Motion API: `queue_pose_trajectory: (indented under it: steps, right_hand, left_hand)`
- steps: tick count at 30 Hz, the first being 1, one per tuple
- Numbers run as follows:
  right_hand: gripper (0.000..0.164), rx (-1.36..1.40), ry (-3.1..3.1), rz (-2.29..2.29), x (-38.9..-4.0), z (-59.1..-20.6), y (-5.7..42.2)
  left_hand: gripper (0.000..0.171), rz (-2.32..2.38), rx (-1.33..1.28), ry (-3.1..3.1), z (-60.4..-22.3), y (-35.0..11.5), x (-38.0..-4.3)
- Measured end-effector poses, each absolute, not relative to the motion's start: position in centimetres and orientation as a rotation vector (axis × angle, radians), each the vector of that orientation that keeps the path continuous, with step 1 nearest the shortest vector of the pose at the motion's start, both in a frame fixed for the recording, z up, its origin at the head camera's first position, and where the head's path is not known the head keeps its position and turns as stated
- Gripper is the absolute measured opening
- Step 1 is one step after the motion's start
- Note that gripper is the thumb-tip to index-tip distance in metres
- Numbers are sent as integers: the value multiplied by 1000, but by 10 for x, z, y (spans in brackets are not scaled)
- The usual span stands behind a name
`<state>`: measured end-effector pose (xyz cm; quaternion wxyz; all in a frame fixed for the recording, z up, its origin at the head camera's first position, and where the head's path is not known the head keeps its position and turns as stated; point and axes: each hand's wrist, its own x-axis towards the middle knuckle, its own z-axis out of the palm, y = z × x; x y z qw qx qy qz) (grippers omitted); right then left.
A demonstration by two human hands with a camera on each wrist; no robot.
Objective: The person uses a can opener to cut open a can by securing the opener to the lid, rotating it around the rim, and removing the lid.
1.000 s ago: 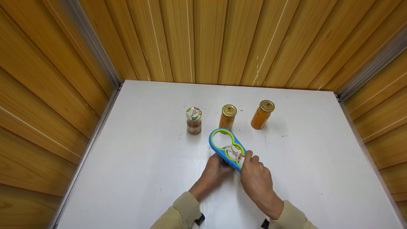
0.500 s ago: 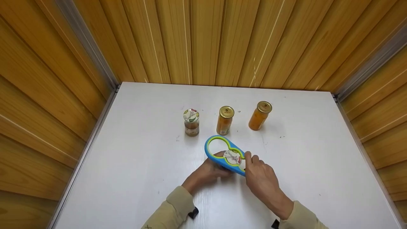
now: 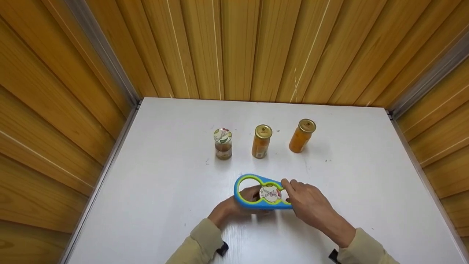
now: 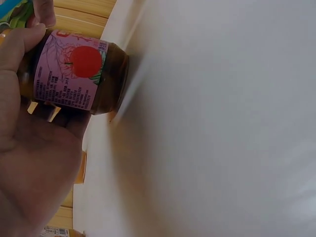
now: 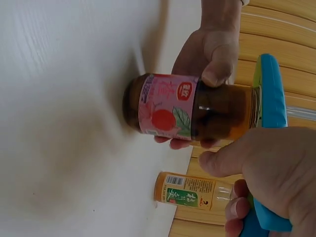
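My left hand (image 3: 231,207) grips a glass jar with a pink fruit label (image 5: 170,106); the thumb and fingers wrap its side, and its base is close over the white table. Over the jar's printed white lid (image 3: 270,194) sits a blue and green jar opener (image 3: 271,206), the lid showing through its middle opening. The opener's largest ring points left, with part of my left hand visible through it. My right hand (image 3: 311,202) grips the opener's right end, fingers curled around it. That end is mostly covered by the hand.
Behind the hands, three jars stand in a row on the white table (image 3: 146,176): a jar with a printed white lid (image 3: 223,149), a gold-lidded orange jar (image 3: 261,146) and another gold-lidded orange jar (image 3: 301,140). Wood-panelled walls (image 3: 234,47) border the table.
The opener has turned counterclockwise around the lid, its large ring swinging from upper left to left. My right hand has moved right and slightly nearer me. The left hand keeps gripping the jar.
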<state>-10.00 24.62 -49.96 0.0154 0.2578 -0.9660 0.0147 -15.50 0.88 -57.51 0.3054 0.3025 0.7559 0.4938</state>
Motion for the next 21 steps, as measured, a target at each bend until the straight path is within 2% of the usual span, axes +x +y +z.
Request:
queue_pose_trajectory:
  steps: [8, 17, 21]
  right_hand:
    - [50, 1083, -2960, 95, -109, -504, 256]
    - [45, 1211, -2937, 114, -124, -503, 259]
    - [45, 1277, -2903, 100, -129, -502, 259]
  left_hand:
    - [70, 1289, 769, 1882, -573, 0, -152]
    - [58, 1347, 625, 1747, -569, -13, -160]
    - [58, 1290, 663, 1676, -572, -12, -172]
